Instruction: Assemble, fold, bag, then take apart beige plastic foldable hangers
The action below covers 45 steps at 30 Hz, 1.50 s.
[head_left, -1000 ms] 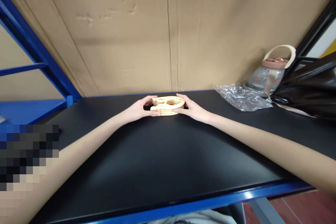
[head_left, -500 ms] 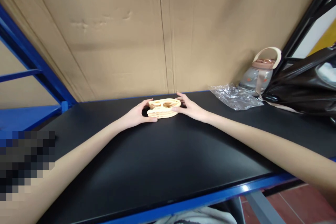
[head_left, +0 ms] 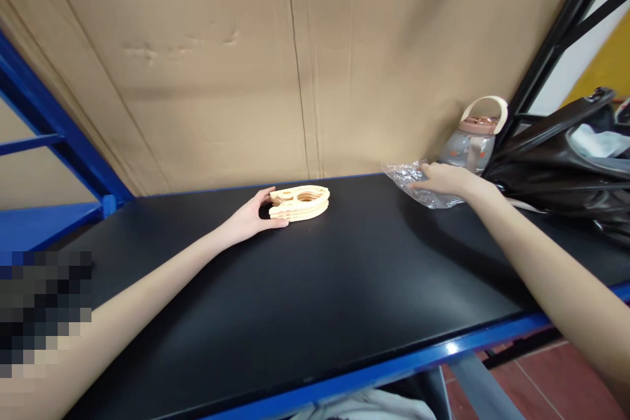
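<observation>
In the head view, the matte black tabletop [head_left: 315, 295] runs from the blue metal front edge [head_left: 384, 371] back to a tan cardboard wall [head_left: 221, 79], with a blue metal frame [head_left: 54, 118] rising at the left; a broad stretch of black surface lies in front of both hands and between them. The pale cream stack of flat, loop-shaped pieces [head_left: 300, 214] rests on the tabletop near its back edge, the layers lined up one over another, with an oval opening through the right part. The left hand [head_left: 246, 218] curls around the left end of this stack, holding it with the thumb along the front and fingers behind. The right hand [head_left: 445, 178] is at a crinkled clear plastic bag [head_left: 399, 174], thumb and fingers a little apart; whether they touch the film cannot be told. Just behind stands a clear bottle with a brownish-pink lid and cream handle [head_left: 457, 146], beside a glossy black bag [head_left: 534, 161]. The bottle's small orange marks are too small to make out.
</observation>
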Tool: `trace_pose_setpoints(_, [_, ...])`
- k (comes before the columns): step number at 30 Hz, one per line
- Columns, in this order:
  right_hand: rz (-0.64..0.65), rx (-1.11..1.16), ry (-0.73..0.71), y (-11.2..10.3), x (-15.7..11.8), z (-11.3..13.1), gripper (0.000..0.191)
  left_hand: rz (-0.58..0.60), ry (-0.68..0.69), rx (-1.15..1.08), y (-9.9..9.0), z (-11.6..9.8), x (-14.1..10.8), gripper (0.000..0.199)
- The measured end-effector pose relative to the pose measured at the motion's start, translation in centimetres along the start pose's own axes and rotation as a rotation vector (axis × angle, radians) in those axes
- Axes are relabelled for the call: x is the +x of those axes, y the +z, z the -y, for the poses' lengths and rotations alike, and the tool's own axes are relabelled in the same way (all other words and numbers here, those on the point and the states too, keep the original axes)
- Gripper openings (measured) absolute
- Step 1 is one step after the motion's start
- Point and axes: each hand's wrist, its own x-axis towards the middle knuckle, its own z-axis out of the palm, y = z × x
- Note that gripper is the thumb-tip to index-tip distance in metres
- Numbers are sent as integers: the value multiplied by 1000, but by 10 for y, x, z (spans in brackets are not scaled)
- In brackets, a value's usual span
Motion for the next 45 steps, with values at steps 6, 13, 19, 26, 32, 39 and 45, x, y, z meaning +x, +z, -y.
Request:
trace_pose_setpoints(6, [107,-44,-54,-2,-6,35,53,-104,-9,68,0,7,4,99])
trace_pose_setpoints(13, [24,-119,-218,-18,-35,66,22,-176,3,108,2,15,4,117])
trace_pose_setpoints(19, [-476,-49,-193,-50,-51,70,26,-345,165,217,1,-3,-4,73])
trace_pose_setpoints(26, [-729,812,-578,-61,-66,88,18,-585,423,127,-16,-35,-13,43])
trace_pose_setpoints(32, [-200,1193,-769,-32,-59,108,13,-637,537,127,-9,-51,-25,36])
trace_pose_setpoints(39, [-79,666,-887,-1,-45,113,43,15,702,298,20,-92,-61,22])
trace_pose_setpoints(45, [-229,456,-725,-2,-42,106,47,329,773,570,41,-89,-69,24])
